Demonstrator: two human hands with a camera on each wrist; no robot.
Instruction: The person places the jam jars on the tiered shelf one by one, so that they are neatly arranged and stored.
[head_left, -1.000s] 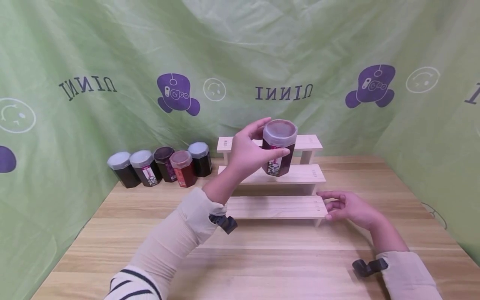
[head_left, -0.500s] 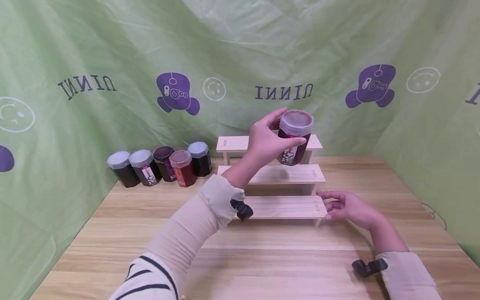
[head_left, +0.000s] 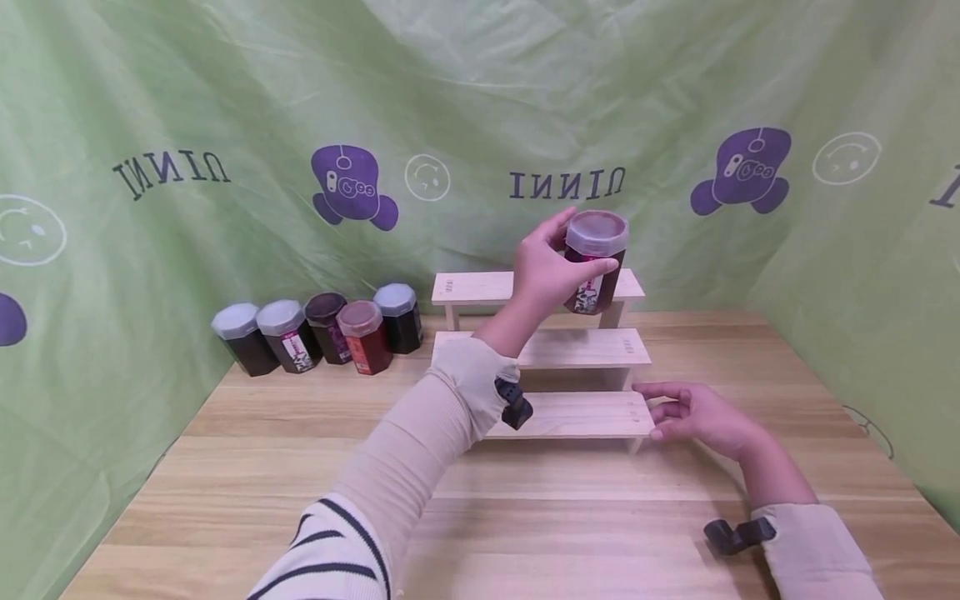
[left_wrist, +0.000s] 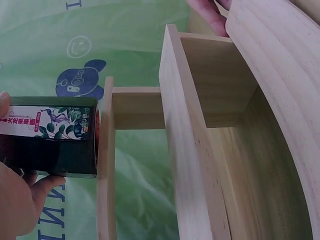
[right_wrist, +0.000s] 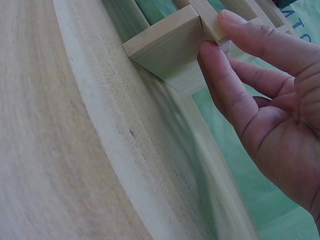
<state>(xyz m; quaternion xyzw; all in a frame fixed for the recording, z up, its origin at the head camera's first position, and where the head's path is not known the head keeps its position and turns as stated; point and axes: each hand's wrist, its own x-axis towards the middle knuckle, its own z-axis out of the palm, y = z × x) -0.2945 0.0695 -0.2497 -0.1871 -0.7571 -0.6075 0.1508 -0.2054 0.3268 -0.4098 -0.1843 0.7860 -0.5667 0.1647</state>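
Note:
My left hand (head_left: 542,271) grips a dark hexagonal jar (head_left: 597,236) with a translucent lid, thumb across its near side. The jar is upright over the right end of the top step of a three-step wooden display stand (head_left: 573,414). In the left wrist view the labelled jar (left_wrist: 55,125) has its base right at the edge of the top board (left_wrist: 104,165). Down at the lowest step's right end, my right hand (head_left: 705,419) pinches the board's corner. The right wrist view shows the thumb and index finger of the right hand (right_wrist: 270,100) on either side of that board end.
Several more lidded hexagonal jars stand in a cluster at the back left of the wooden table (head_left: 300,467), among them a red jar (head_left: 366,342) and a dark-lidded jar (head_left: 327,327). A green printed curtain (head_left: 480,100) closes off the back and sides.
My left hand has carried the jar rightward and up, from above the middle step to over the top step's right end. My right hand has stayed at the lowest step.

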